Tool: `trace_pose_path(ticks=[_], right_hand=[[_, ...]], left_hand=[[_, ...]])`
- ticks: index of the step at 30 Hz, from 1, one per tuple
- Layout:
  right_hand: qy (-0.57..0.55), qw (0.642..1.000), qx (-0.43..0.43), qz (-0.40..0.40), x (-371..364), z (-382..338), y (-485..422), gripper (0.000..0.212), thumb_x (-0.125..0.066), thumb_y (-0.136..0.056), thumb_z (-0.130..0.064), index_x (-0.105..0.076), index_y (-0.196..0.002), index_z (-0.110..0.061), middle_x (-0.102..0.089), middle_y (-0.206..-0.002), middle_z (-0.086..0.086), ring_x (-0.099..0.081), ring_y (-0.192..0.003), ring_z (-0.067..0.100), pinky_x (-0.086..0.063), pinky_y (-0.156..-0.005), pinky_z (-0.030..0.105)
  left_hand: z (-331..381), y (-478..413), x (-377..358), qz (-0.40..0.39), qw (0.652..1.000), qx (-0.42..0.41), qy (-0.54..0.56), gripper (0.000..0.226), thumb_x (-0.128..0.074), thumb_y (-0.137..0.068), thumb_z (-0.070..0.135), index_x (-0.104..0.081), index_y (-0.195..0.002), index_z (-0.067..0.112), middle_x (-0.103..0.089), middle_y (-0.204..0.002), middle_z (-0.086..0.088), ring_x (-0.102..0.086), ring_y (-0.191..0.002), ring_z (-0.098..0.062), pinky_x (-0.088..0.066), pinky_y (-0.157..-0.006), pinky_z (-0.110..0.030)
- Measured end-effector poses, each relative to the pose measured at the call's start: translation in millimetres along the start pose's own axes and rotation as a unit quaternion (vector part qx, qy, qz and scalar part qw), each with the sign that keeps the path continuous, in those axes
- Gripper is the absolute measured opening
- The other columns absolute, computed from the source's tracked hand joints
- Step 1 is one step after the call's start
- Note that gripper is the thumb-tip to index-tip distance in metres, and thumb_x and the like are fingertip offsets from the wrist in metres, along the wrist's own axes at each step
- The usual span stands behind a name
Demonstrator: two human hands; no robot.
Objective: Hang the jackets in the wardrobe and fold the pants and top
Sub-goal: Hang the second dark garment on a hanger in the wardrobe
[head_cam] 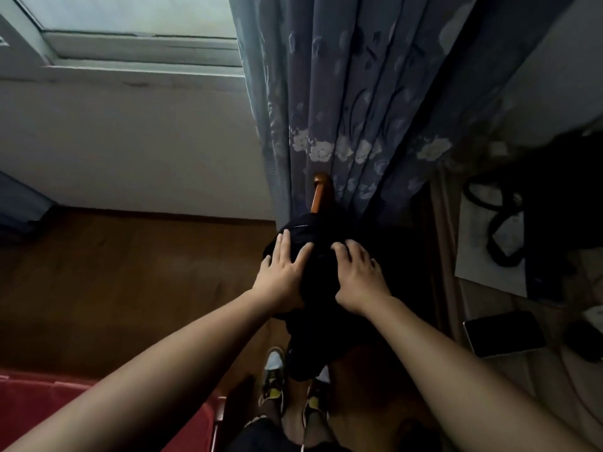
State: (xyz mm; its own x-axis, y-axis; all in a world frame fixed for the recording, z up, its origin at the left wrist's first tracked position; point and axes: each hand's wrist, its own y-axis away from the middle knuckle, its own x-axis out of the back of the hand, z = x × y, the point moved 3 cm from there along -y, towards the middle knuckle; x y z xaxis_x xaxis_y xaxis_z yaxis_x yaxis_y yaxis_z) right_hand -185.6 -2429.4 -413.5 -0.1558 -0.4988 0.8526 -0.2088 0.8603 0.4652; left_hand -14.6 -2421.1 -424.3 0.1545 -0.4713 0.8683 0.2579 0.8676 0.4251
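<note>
1. Sneakers, white with yellow marks, stand on the wooden floor at 6 o'clock. Red-covered furniture fills the 7 o'clock corner.
2. At 4 o'clock a surface carries a dark phone lying flat. Beyond it, at 3 o'clock, a black cord loops over a white sheet.
3. Both bare forearms reach to the frame centre.
4. The left hand lies flat on the black jacket, fingers straight and spread, grasping nothing.
5. The right hand grasps the jacket, its fingertips curled into the fabric.
6. The jacket hangs bunched between the hands, draped over a wooden post. A zip line shows at its top edge.
7. Behind the post, at 12 to 1 o'clock, hangs a blue curtain with white flower print.
8. A window sits at 11 o'clock.
</note>
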Motion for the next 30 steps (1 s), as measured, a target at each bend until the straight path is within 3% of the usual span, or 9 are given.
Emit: trace_pose_path(ticks=[3,6,9,11,13,17,22,25,30], right_hand=[[-0.092,0.995,-0.019,0.044,3,11,-15,0.089,-0.067,-0.073,-0.011,-0.019,-0.146,-0.029,-0.018,-0.148,0.005,-0.034,-0.139,0.033,-0.035,-0.115,0.046],[-0.195,0.974,-0.071,0.089,9,25,-29,0.112,-0.069,-0.071,-0.005,0.0,-0.154,-0.036,-0.008,-0.159,0.006,-0.023,-0.147,0.034,-0.027,-0.122,0.042],[-0.19,0.978,-0.081,-0.012,6,29,-47,0.121,-0.067,-0.076,-0.008,0.016,-0.155,-0.047,-0.019,-0.165,0.014,-0.029,-0.148,0.033,-0.029,-0.122,0.043],[-0.178,0.978,-0.075,-0.075,2,24,-52,0.106,-0.063,-0.078,-0.012,0.001,-0.154,-0.048,-0.051,-0.145,0.016,-0.053,-0.129,0.033,-0.044,-0.11,0.042],[-0.172,0.979,-0.075,-0.08,1,18,-54,0.085,-0.06,-0.079,-0.013,-0.017,-0.149,-0.038,-0.062,-0.121,0.011,-0.062,-0.111,0.032,-0.052,-0.098,0.041],[-0.136,0.987,-0.082,-0.035,8,10,-47,0.051,-0.055,-0.079,-0.011,-0.039,-0.124,-0.026,-0.061,-0.105,0.009,-0.063,-0.101,0.036,-0.053,-0.086,0.038],[-0.086,0.995,-0.042,0.013,32,-8,-29,0.042,-0.053,-0.076,-0.012,-0.052,-0.114,-0.03,-0.065,-0.101,0.007,-0.065,-0.092,0.035,-0.056,-0.078,0.039],[-0.065,0.997,0.011,0.032,51,-27,-14,0.046,-0.053,-0.074,-0.013,-0.056,-0.117,-0.029,-0.067,-0.102,0.008,-0.064,-0.093,0.036,-0.053,-0.075,0.036],[-0.074,0.993,0.071,0.059,102,-68,16,0.03,-0.05,-0.069,-0.012,-0.053,-0.097,-0.024,-0.065,-0.088,0.007,-0.062,-0.084,0.037,-0.055,-0.072,0.04]], left_hand=[[-7,-9,2,0.013,0.999,-0.038,-0.001,0.118,-0.079,-0.07,0.048,0.002,-0.154,0.029,0.011,-0.162,-0.026,0.007,-0.153,-0.04,-0.02,-0.12,-0.059],[-21,-10,9,0.059,0.996,-0.073,0.004,0.119,-0.082,-0.062,0.058,-0.008,-0.151,0.03,-0.013,-0.158,-0.025,-0.011,-0.15,-0.04,-0.025,-0.117,-0.059],[-31,-11,12,0.128,0.984,-0.121,0.001,0.13,-0.084,-0.056,0.066,-0.01,-0.156,0.027,-0.011,-0.159,-0.022,-0.001,-0.152,-0.042,-0.019,-0.12,-0.063],[-33,-16,12,0.092,0.989,-0.118,0.022,0.146,-0.086,-0.055,0.066,0.012,-0.159,0.032,0.009,-0.164,-0.02,0.015,-0.153,-0.038,-0.004,-0.122,-0.057],[-33,-23,12,0.029,0.992,-0.107,0.052,0.155,-0.089,-0.054,0.063,0.027,-0.154,0.036,0.017,-0.166,-0.015,0.018,-0.153,-0.034,0.0,-0.122,-0.06],[-36,-31,12,0.012,0.993,-0.097,0.068,0.155,-0.09,-0.053,0.058,0.024,-0.155,0.034,-0.018,-0.16,-0.014,-0.021,-0.149,-0.033,-0.018,-0.119,-0.063],[-47,-24,6,0.059,0.987,-0.07,0.132,0.1,-0.076,-0.072,0.035,-0.019,-0.153,0.02,-0.057,-0.131,-0.005,-0.059,-0.116,-0.028,-0.047,-0.096,-0.047],[-49,-6,5,0.072,0.969,-0.059,0.231,0.039,-0.07,-0.076,0.023,-0.052,-0.112,0.022,-0.064,-0.105,0.0,-0.065,-0.096,-0.028,-0.054,-0.078,-0.042],[-55,37,56,0.117,0.927,-0.034,0.354,0.022,-0.064,-0.072,0.024,-0.065,-0.093,0.027,-0.069,-0.093,0.004,-0.067,-0.086,-0.015,-0.057,-0.076,-0.039]])
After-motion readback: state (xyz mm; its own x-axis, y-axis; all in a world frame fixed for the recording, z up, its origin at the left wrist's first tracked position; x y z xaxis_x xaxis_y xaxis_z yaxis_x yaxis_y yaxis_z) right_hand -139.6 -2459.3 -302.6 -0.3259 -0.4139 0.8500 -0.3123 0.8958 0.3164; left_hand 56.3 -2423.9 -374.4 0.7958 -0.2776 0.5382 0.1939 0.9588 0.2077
